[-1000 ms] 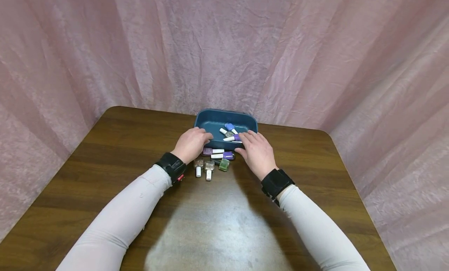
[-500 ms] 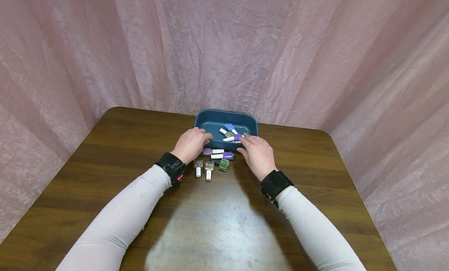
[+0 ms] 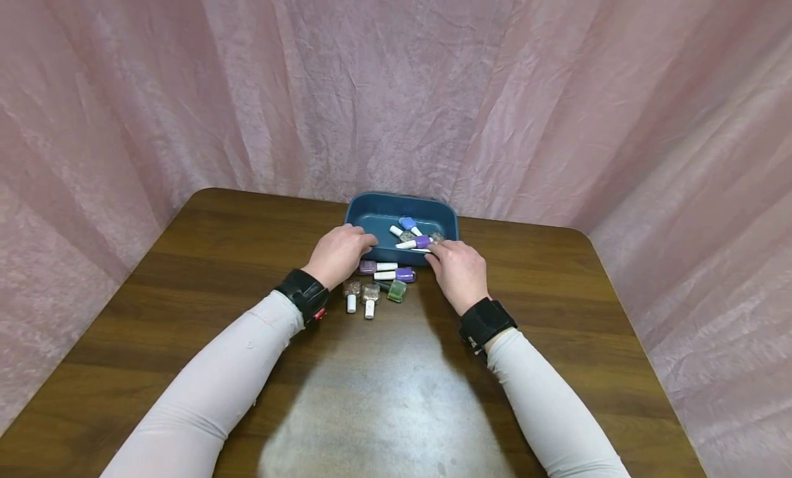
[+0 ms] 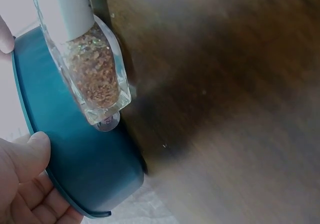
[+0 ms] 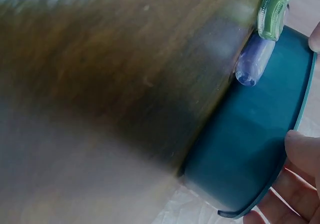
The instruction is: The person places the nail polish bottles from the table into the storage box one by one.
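A teal plastic bin (image 3: pixel 396 199) stands at the table's far side. My left hand (image 3: pixel 337 255) grips its front rim at the left, thumb on the outer wall and fingers over the edge, as the left wrist view shows. At the right end of that rim, my right hand (image 3: pixel 460 273) holds on the same way. Several nail polish bottles lie inside, among them a blue one (image 3: pixel 408 223), a purple one (image 3: pixel 423 242) and a glitter one (image 3: pixel 406 237). Fingers partly hide the bin's corners.
Between my hands, in front of the bin, lie a mauve polish (image 3: pixel 368 267), another purple one (image 3: pixel 405 274), a green one (image 3: pixel 397 291) and two glitter bottles (image 3: pixel 352 288). The wooden table (image 3: pixel 396 395) extends toward me. A pink curtain (image 3: pixel 396 86) hangs behind.
My right hand has drawn back slightly from over the bin to its rim, uncovering a glitter bottle in the right part. The left hand stays on the rim.
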`<state>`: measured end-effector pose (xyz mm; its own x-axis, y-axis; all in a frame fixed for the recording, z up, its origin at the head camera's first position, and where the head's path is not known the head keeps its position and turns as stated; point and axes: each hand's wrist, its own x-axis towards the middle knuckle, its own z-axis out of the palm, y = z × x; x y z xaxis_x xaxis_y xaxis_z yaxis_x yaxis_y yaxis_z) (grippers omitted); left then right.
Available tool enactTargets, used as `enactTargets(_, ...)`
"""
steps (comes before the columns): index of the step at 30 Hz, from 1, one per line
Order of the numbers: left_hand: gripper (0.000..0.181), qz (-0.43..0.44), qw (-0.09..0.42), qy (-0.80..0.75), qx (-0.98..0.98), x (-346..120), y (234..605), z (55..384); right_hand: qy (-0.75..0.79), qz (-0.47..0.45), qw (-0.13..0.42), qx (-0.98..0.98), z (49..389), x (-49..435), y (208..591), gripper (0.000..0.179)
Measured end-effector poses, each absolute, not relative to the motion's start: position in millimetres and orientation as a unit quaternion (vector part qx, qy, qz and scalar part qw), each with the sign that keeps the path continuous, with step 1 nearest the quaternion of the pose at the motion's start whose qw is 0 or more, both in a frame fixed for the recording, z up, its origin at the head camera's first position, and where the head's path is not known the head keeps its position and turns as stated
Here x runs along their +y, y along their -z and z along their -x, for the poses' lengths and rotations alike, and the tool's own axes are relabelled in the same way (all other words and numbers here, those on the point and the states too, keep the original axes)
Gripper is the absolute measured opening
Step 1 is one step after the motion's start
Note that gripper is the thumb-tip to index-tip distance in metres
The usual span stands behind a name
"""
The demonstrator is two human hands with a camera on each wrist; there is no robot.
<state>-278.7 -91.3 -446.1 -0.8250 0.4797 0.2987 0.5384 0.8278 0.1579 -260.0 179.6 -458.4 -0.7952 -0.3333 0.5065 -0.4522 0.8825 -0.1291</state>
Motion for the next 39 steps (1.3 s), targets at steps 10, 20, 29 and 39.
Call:
enactTargets(10,0.018,0.263,0.128,0.127,-0.948,-91,450,276,-0.151,-0.191,0.238,-0.94,264,178,461,0.014)
enactTargets(20,0.016,0.264,0.131,0.124,-0.947,-90,453,274,-0.173,-0.165,0.253,-0.937,264,176,468,0.013)
enactTargets(29,0.014,0.268,0.136,0.119,-0.946,-95,454,275,-0.181,-0.144,0.243,-0.942,262,169,468,0.011)
enactTargets(39,0.019,0.264,0.122,0.121,-0.949,-95,450,278,-0.186,-0.135,0.254,-0.94,263,167,466,0.012)
